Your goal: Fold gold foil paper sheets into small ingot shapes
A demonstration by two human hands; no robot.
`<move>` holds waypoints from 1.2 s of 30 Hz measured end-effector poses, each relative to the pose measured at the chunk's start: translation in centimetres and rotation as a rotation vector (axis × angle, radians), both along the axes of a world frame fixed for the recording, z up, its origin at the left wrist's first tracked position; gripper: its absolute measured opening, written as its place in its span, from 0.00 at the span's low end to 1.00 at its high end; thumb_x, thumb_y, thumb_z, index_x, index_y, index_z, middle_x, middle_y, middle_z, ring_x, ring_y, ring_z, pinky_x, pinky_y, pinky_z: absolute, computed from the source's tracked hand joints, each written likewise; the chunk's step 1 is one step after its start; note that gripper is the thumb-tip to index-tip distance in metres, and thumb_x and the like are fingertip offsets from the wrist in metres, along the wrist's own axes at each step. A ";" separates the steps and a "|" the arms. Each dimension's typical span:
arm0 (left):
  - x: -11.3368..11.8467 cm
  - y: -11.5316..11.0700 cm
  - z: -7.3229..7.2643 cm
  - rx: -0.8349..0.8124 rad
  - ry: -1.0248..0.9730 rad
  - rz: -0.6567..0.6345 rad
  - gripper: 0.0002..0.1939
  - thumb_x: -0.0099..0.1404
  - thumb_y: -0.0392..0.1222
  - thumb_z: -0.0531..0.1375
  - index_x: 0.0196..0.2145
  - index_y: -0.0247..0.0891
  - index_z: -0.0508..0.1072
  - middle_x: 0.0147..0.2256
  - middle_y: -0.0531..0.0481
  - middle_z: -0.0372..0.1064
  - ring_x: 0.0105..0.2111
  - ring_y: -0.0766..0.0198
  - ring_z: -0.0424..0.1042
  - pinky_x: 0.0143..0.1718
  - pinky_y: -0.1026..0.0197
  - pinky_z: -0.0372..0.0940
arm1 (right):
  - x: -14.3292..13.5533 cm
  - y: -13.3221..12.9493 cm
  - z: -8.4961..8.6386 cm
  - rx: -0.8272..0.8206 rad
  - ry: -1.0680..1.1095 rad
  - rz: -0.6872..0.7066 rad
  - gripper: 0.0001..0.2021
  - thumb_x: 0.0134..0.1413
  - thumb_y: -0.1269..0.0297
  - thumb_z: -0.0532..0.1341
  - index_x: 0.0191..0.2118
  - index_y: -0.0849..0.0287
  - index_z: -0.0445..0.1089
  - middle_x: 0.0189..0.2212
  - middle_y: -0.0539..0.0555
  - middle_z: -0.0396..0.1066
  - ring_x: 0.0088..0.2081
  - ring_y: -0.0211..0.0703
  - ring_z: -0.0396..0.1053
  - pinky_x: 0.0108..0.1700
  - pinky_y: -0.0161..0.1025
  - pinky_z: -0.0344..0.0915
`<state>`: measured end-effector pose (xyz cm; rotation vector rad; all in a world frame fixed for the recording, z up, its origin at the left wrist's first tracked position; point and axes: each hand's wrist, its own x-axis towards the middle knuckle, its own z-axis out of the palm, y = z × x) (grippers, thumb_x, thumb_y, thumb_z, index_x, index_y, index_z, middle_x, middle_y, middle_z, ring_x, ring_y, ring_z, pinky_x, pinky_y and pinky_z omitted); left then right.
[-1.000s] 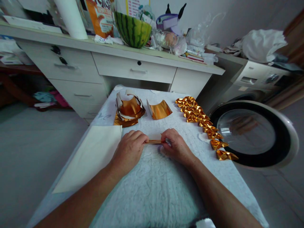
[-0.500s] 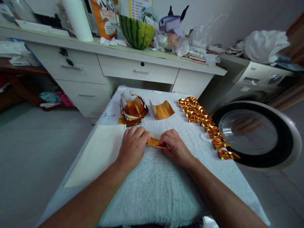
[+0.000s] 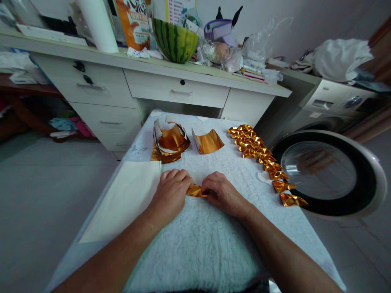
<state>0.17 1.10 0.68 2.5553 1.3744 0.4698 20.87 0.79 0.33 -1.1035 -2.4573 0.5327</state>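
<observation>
Between my hands is a narrow folded strip of gold foil paper (image 3: 196, 191), low over the cloth. My left hand (image 3: 173, 189) grips its left end, fingers curled and knuckles up. At its right end my right hand (image 3: 224, 191) pinches it; the fingertips partly hide it. Beyond my left hand lies a stack of curled gold foil sheets (image 3: 172, 139) with pale undersides. A single curled gold foil sheet (image 3: 209, 141) sits to the right of that stack. Along the right side runs a row of folded gold foil pieces (image 3: 262, 155).
A pale paper sheet (image 3: 122, 199) lies left of my left arm on the cloth-covered table (image 3: 207, 244). Behind stands a white desk (image 3: 183, 87) bearing a cut watermelon (image 3: 175, 40) and clutter. An open washing machine door (image 3: 330, 173) stands close to the table's right edge.
Both hands have moved slightly toward me with the foil strip. The strip looks more crumpled and shorter between my fingers. The other foil pieces stay in place.
</observation>
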 end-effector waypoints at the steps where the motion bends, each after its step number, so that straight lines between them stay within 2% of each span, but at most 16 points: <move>1: 0.1 -0.1 0.1 -0.057 -0.078 -0.035 0.17 0.56 0.23 0.50 0.34 0.41 0.70 0.38 0.48 0.67 0.41 0.57 0.64 0.43 0.52 0.58 | 0.0 0.0 0.0 -0.001 0.008 -0.004 0.12 0.47 0.81 0.58 0.34 0.57 0.69 0.34 0.50 0.70 0.41 0.43 0.65 0.47 0.41 0.57; 3: 0.4 -0.3 0.3 -0.169 -0.226 -0.095 0.17 0.53 0.23 0.51 0.35 0.41 0.69 0.39 0.50 0.66 0.42 0.59 0.65 0.44 0.55 0.60 | 0.0 0.0 -0.2 -0.002 0.029 -0.009 0.09 0.50 0.79 0.59 0.33 0.57 0.68 0.33 0.50 0.70 0.40 0.43 0.65 0.46 0.41 0.56; 5: 0.7 -0.5 0.4 -0.240 -0.310 -0.112 0.13 0.53 0.27 0.55 0.35 0.40 0.68 0.39 0.50 0.65 0.42 0.60 0.65 0.44 0.57 0.62 | -0.1 0.1 -0.3 -0.003 0.050 -0.005 0.07 0.53 0.77 0.60 0.33 0.57 0.68 0.33 0.50 0.71 0.40 0.42 0.65 0.46 0.41 0.57; 8: 0.9 -0.6 0.2 -0.258 -0.310 -0.076 0.08 0.55 0.36 0.62 0.33 0.40 0.68 0.37 0.50 0.64 0.40 0.58 0.65 0.42 0.56 0.63 | -0.2 0.1 -0.3 -0.012 0.069 0.003 0.05 0.54 0.75 0.61 0.33 0.57 0.68 0.33 0.50 0.71 0.39 0.42 0.66 0.46 0.41 0.57; 10: 1.0 -0.5 -0.1 -0.235 -0.285 -0.057 0.07 0.56 0.38 0.64 0.32 0.39 0.68 0.37 0.50 0.64 0.40 0.58 0.65 0.42 0.55 0.62 | -0.2 0.0 -0.2 -0.022 0.076 0.001 0.05 0.54 0.74 0.62 0.33 0.57 0.68 0.33 0.50 0.71 0.39 0.42 0.66 0.45 0.40 0.57; 13: 0.9 -0.4 -0.5 -0.191 -0.270 -0.078 0.04 0.61 0.36 0.61 0.30 0.39 0.68 0.36 0.51 0.64 0.40 0.59 0.65 0.41 0.57 0.61 | -0.1 -0.1 0.0 -0.035 0.086 -0.028 0.05 0.54 0.74 0.62 0.35 0.57 0.68 0.33 0.50 0.71 0.38 0.42 0.65 0.45 0.40 0.57; 16: 0.8 -0.4 -0.6 -0.173 -0.279 -0.107 0.06 0.63 0.34 0.59 0.28 0.38 0.67 0.35 0.51 0.64 0.39 0.61 0.65 0.40 0.58 0.61 | 0.0 -0.1 0.2 -0.043 0.076 -0.062 0.09 0.51 0.77 0.63 0.37 0.57 0.68 0.34 0.50 0.71 0.40 0.43 0.64 0.45 0.41 0.57; 21: 0.6 -0.5 -0.7 -0.193 -0.315 -0.109 0.08 0.62 0.33 0.59 0.26 0.38 0.67 0.34 0.51 0.64 0.38 0.62 0.65 0.40 0.58 0.61 | 0.3 -0.1 0.3 -0.064 0.070 -0.054 0.08 0.50 0.78 0.64 0.32 0.58 0.68 0.35 0.50 0.70 0.41 0.43 0.63 0.46 0.41 0.57; 31: 0.7 -0.5 -0.5 -0.256 -0.317 -0.071 0.05 0.57 0.31 0.62 0.27 0.38 0.69 0.34 0.52 0.64 0.37 0.61 0.64 0.40 0.57 0.60 | 0.6 0.1 0.2 -0.119 0.071 -0.047 0.05 0.52 0.76 0.65 0.31 0.58 0.71 0.37 0.51 0.70 0.43 0.43 0.63 0.49 0.43 0.57; 36: 0.8 -0.7 -0.4 -0.242 -0.311 -0.077 0.06 0.61 0.34 0.60 0.26 0.38 0.68 0.33 0.51 0.64 0.37 0.61 0.64 0.40 0.56 0.60 | 0.6 0.0 0.3 -0.126 0.073 -0.054 0.04 0.53 0.74 0.64 0.32 0.58 0.72 0.37 0.51 0.70 0.43 0.43 0.63 0.49 0.43 0.57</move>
